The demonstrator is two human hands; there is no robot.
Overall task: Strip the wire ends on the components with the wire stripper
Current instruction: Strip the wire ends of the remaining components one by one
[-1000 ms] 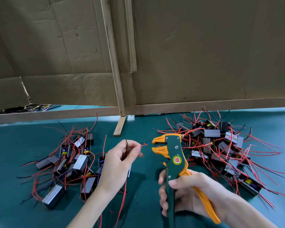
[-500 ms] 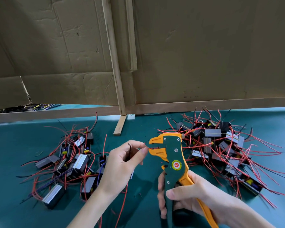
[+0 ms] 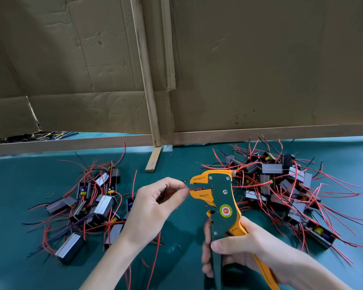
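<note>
1. Step in hand is feeding the wire. The left hand (image 3: pixel 155 204) pinches a red wire (image 3: pixel 189 188) between thumb and forefinger. Only a short tip shows past the fingertips, and it reaches the mouth of the stripper (image 3: pixel 220 197).
2. A black lead (image 3: pixel 166 186) sticks up out of the same hand behind the forefinger, pointing away from the tool.
3. The right hand (image 3: pixel 239 252) is wrapped round both handles and holds the stripper upright above the bench (image 3: pixel 19 185), with its head facing left. The handles are splayed and the jaws stand apart, so I judge the squeeze has not been made.
4. The tip is too small to tell whether it sits between the blades or only at the lip.
5. The component on this wire is hidden under the left hand. A red strand trails down past the wrist towards the near edge.
6. Components lie in two heaps — the left pile (image 3: pixel 92 206) just beside the left hand, and the right pile (image 3: pixel 281 185) behind the tool head. Their wire ends are too fine to show which heap is already stripped.
7. Next move, as I judge it: push the tip a little deeper and level into the jaws and keep the pinch firm so the wire cannot slide. The right hand then closes the handles in one steady squeeze.
8. Risk: a shallow feed would strip almost nothing, while a slack pinch would let the wire drag out with its insulation still on.
9. The black lead probably goes next.
</note>
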